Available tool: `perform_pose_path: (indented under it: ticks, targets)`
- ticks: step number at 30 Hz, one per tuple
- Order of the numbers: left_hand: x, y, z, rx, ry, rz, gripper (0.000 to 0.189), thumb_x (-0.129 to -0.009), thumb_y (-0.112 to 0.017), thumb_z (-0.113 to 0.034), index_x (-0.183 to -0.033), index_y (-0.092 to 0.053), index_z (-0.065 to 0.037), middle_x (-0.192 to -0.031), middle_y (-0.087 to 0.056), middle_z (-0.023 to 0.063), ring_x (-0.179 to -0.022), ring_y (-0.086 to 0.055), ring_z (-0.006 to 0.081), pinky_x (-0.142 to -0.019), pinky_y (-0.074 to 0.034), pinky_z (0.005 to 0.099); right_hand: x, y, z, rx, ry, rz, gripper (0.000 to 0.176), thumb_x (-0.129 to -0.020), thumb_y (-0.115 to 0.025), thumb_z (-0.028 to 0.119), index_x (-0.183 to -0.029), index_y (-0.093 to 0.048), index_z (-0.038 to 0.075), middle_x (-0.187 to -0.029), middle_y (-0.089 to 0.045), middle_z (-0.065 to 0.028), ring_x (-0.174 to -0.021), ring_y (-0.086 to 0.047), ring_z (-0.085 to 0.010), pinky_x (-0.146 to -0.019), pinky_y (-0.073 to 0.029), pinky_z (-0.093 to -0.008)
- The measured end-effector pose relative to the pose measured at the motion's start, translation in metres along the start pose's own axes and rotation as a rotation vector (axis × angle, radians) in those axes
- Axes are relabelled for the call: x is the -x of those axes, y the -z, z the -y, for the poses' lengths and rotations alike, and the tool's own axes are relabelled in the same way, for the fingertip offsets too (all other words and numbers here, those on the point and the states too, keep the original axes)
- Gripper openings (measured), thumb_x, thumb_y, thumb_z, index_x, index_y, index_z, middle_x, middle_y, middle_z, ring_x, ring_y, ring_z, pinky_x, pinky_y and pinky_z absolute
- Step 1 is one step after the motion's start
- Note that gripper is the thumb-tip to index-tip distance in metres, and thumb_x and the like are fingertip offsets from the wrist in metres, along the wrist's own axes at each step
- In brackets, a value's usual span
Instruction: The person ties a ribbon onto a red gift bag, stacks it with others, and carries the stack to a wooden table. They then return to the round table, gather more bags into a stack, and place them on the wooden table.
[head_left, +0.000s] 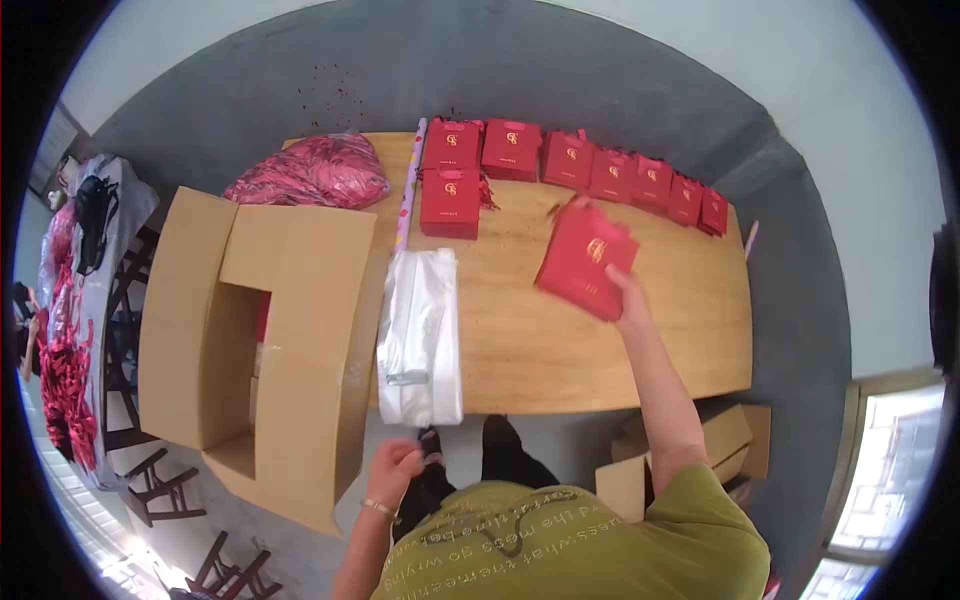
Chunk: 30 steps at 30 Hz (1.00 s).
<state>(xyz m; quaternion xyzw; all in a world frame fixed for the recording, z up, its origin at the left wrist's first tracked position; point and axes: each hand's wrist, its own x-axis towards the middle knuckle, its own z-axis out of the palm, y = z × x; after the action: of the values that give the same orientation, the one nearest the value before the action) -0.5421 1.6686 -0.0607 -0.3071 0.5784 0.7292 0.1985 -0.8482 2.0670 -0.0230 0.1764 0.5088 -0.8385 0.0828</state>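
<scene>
My right hand [626, 296] grips a red paper gift bag [590, 262] by its side, thumb on the front near the gold logo, above the wooden table. The bag is slightly smeared by motion. My left hand [398, 462] hangs low in front of my body, fingers curled in, with nothing showing in it. Nearest to it lies a bundle of clear plastic bags [422, 340] at the table's front edge. Along the back edge stand stacks of similar red gift bags [512, 148], running to the right corner. Another red stack [450, 203] sits in front of the leftmost one.
A big open cardboard box [305, 350] stands left of the plastic bundle. Behind it rests a plastic sack of red items [318, 172]. A patterned roll [410, 185] lies along the wooden table [540, 370]. More cardboard boxes [740, 440] are at the lower right; another person's arm [30, 345] shows far left.
</scene>
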Motion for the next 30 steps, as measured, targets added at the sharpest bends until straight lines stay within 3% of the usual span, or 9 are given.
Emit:
perform_pose_path:
  ticks: [4,8,10,12,14,18,23,29,30]
  targets:
    - [-0.02,-0.009,0.055,0.023,0.121,-0.403,0.028,-0.087,-0.066,-0.008,-0.11,-0.051,-0.001,-0.1,-0.064,0.0125,-0.089,-0.065,0.0219,-0.072,-0.06,0.0361,-0.159,0.006,0.011,-0.242,0.099,0.122,0.053,-0.09,-0.064,0.014,-0.138,-0.043,0.004,-0.126,-0.059,-0.0125,-0.114,-0.06,-0.0274,-0.096,-0.051,-0.0427]
    - [-0.033,-0.007,0.175,-0.107,0.301,-0.513,0.026,-0.083,-0.069,-0.011,-0.102,-0.057,0.002,-0.091,-0.067,0.0131,-0.074,-0.067,0.0185,-0.059,-0.059,0.033,-0.281,0.005,-0.067,-0.164,0.069,0.149,0.054,-0.087,-0.068,0.015,-0.135,-0.046,0.004,-0.122,-0.061,-0.0115,-0.11,-0.061,-0.0258,-0.095,-0.051,-0.0426]
    - [-0.017,0.008,0.249,-0.347,0.336,-0.5,0.031,-0.083,-0.068,-0.011,-0.107,-0.053,0.001,-0.088,-0.065,0.0115,-0.071,-0.066,0.021,-0.057,-0.059,0.0353,-0.325,0.01,-0.115,-0.127,0.0,0.179,0.052,-0.083,-0.071,0.012,-0.13,-0.05,0.004,-0.12,-0.062,-0.0118,-0.108,-0.061,-0.0255,-0.092,-0.052,-0.0438]
    - [0.004,-0.008,0.22,-0.78,0.322,-0.273,0.044,-0.088,-0.062,-0.041,-0.112,-0.06,-0.005,-0.097,-0.068,0.0173,-0.085,-0.065,0.0303,-0.082,-0.051,0.0466,-0.347,0.015,-0.149,-0.037,-0.071,0.085,0.052,-0.08,-0.073,0.007,-0.128,-0.051,0.003,-0.117,-0.063,-0.0132,-0.105,-0.063,-0.0265,-0.089,-0.054,-0.0442]
    - [0.019,-0.025,0.237,-0.658,0.341,-0.407,0.039,-0.088,-0.064,-0.031,-0.113,-0.058,-0.001,-0.096,-0.067,0.0178,-0.084,-0.065,0.0236,-0.075,-0.053,0.04,-0.375,0.034,-0.18,0.002,-0.104,0.094,0.054,-0.078,-0.074,0.003,-0.126,-0.05,0.002,-0.115,-0.063,-0.0141,-0.103,-0.064,-0.0268,-0.087,-0.055,-0.0436]
    - [0.019,-0.037,0.243,-0.534,0.469,-0.38,0.045,-0.088,-0.065,-0.029,-0.12,-0.056,0.001,-0.1,-0.067,0.0183,-0.075,-0.065,0.025,-0.069,-0.054,0.039,-0.375,0.042,-0.19,0.094,-0.127,0.117,0.056,-0.078,-0.074,0.004,-0.128,-0.048,0.001,-0.114,-0.064,-0.0139,-0.103,-0.064,-0.0272,-0.086,-0.056,-0.0429]
    - [-0.021,-0.074,0.212,-0.639,0.299,-0.367,0.045,-0.088,-0.066,-0.027,-0.121,-0.056,0.002,-0.105,-0.067,0.0183,-0.085,-0.067,0.0264,-0.074,-0.055,0.0391,-0.361,0.022,-0.184,0.063,-0.109,0.093,0.056,-0.08,-0.072,0.003,-0.13,-0.047,0.001,-0.115,-0.064,-0.0138,-0.102,-0.064,-0.0273,-0.087,-0.055,-0.0404]
    - [-0.033,-0.103,0.202,-0.511,0.327,-0.352,0.041,-0.087,-0.067,-0.03,-0.116,-0.06,-0.002,-0.105,-0.068,0.0203,-0.1,-0.065,0.0348,-0.085,-0.053,0.0441,-0.389,0.031,-0.219,0.38,0.322,-0.035,0.055,-0.078,-0.075,0.009,-0.127,-0.051,-0.001,-0.12,-0.062,-0.0159,-0.104,-0.063,-0.0261,-0.09,-0.051,-0.0347]
    - [-0.032,-0.108,0.194,-0.549,0.29,-0.335,0.04,-0.087,-0.067,-0.03,-0.116,-0.06,-0.002,-0.104,-0.068,0.02,-0.099,-0.065,0.0351,-0.084,-0.053,0.0441,-0.392,0.031,-0.218,0.571,0.401,-0.082,0.055,-0.077,-0.076,0.009,-0.125,-0.052,-0.002,-0.12,-0.062,-0.0165,-0.104,-0.063,-0.0256,-0.09,-0.051,-0.0344]
